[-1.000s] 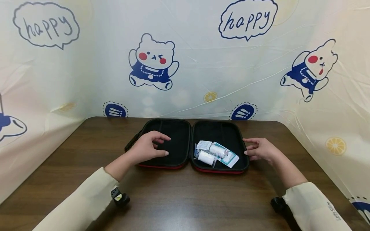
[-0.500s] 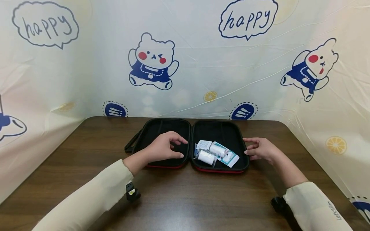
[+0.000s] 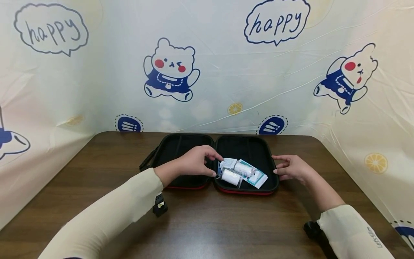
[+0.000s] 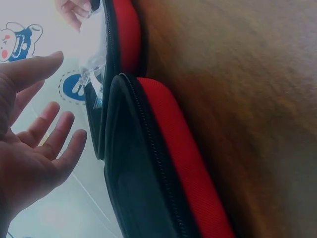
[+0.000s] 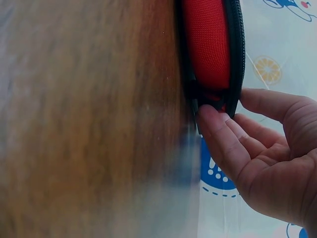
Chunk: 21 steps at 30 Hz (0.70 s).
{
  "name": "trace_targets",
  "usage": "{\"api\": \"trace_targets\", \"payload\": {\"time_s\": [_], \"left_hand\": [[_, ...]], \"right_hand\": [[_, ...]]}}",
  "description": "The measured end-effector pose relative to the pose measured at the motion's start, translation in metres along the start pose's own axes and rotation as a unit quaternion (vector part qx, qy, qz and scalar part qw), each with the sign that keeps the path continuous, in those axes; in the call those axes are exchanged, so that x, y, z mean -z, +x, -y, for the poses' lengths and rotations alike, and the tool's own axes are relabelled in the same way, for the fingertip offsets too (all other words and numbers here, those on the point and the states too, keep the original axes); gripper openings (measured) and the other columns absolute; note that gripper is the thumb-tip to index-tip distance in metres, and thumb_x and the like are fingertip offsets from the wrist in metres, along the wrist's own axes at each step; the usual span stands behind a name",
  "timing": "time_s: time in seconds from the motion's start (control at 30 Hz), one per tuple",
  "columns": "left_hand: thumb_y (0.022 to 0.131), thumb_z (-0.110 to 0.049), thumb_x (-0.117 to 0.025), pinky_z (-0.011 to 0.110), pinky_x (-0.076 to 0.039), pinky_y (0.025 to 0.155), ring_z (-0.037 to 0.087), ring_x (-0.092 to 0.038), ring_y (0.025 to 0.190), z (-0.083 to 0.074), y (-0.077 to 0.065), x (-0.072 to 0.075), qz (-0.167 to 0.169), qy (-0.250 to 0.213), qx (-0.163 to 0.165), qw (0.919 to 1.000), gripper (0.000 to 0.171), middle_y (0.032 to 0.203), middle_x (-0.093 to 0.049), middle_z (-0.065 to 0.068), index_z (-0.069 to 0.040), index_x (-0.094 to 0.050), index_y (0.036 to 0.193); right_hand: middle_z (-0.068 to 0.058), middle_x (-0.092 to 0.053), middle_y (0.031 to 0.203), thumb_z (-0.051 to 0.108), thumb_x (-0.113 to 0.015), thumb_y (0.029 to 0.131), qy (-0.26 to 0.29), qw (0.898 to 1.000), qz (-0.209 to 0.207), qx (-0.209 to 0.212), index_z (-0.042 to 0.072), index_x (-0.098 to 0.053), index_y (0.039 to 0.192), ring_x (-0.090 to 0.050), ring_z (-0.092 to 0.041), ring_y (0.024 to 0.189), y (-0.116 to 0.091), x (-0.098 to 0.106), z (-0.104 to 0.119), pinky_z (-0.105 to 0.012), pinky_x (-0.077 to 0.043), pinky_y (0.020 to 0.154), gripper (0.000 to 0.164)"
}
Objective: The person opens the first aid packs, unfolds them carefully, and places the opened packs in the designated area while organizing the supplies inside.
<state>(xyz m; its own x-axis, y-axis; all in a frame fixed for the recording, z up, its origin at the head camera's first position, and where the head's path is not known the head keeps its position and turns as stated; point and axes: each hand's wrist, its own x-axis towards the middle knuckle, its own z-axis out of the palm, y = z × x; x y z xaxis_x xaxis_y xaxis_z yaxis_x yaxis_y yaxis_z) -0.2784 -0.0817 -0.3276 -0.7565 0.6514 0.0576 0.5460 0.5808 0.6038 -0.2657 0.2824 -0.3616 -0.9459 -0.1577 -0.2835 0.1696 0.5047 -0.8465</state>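
Note:
A zippered case (image 3: 244,147) lies unfolded on the table, black inside and red outside. Its right half holds two white wrapped rolls (image 3: 231,177), a small white-and-blue packet (image 3: 228,163) and a flat white-and-teal packet (image 3: 260,180). Over the middle fold, my left hand (image 3: 194,162) hovers just left of these items, thumb and fingers apart with nothing between them. The left wrist view also shows that hand (image 4: 34,148) spread. My right hand (image 5: 270,153) pinches the outer right edge of the case, thumb on the zipper rim and fingers beneath.
The brown wooden table (image 3: 207,223) extends in front of the case and to both sides. A black strap (image 3: 148,160) sticks out from the case's left side. Behind the table hangs a printed curtain (image 3: 220,72) with cartoon bears.
My left hand has moved right, from over the case's left half to the fold beside the packaged items. The right hand stays at the right edge; the case and its contents have not moved.

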Motion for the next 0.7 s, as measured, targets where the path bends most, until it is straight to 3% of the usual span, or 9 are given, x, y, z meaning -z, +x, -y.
{"api": "trace_targets", "payload": {"time_s": [0.37, 0.5, 0.7], "left_hand": [[0.079, -0.019, -0.083, 0.033, -0.046, 0.09, 0.02, -0.055, 0.106, -0.013, 0.02, -0.012, 0.069, 0.082, -0.004, 0.9943, 0.048, 0.122, -0.061, 0.0, -0.022, -0.068, 0.125], [0.082, -0.024, -0.08, 0.032, -0.046, 0.086, 0.021, -0.055, 0.101, -0.015, 0.022, -0.019, 0.072, 0.102, -0.002, 0.9922, 0.048, 0.121, -0.063, 0.001, -0.021, -0.066, 0.127], [0.083, -0.024, -0.079, 0.027, -0.047, 0.084, 0.012, -0.055, 0.093, -0.015, 0.023, -0.029, 0.061, 0.112, -0.009, 0.9917, 0.039, 0.112, -0.067, -0.003, -0.018, -0.07, 0.12]], "right_hand": [[-0.026, -0.061, 0.116, 0.003, -0.071, 0.088, -0.006, 1.0, 0.001, 0.0, -0.002, -0.038, 0.146, -0.065, -0.023, 0.088, -0.002, 0.001, 0.0, -0.039, -0.057, 0.08, 0.067], [-0.025, -0.063, 0.114, 0.003, -0.07, 0.088, -0.005, 1.0, 0.001, 0.001, -0.003, -0.038, 0.146, -0.065, -0.023, 0.088, -0.002, 0.001, -0.001, -0.039, -0.057, 0.08, 0.067], [-0.024, -0.063, 0.114, 0.004, -0.07, 0.088, -0.004, 1.0, 0.003, -0.001, -0.002, -0.037, 0.147, -0.065, -0.023, 0.089, -0.003, 0.001, -0.001, -0.039, -0.057, 0.08, 0.067]]}}
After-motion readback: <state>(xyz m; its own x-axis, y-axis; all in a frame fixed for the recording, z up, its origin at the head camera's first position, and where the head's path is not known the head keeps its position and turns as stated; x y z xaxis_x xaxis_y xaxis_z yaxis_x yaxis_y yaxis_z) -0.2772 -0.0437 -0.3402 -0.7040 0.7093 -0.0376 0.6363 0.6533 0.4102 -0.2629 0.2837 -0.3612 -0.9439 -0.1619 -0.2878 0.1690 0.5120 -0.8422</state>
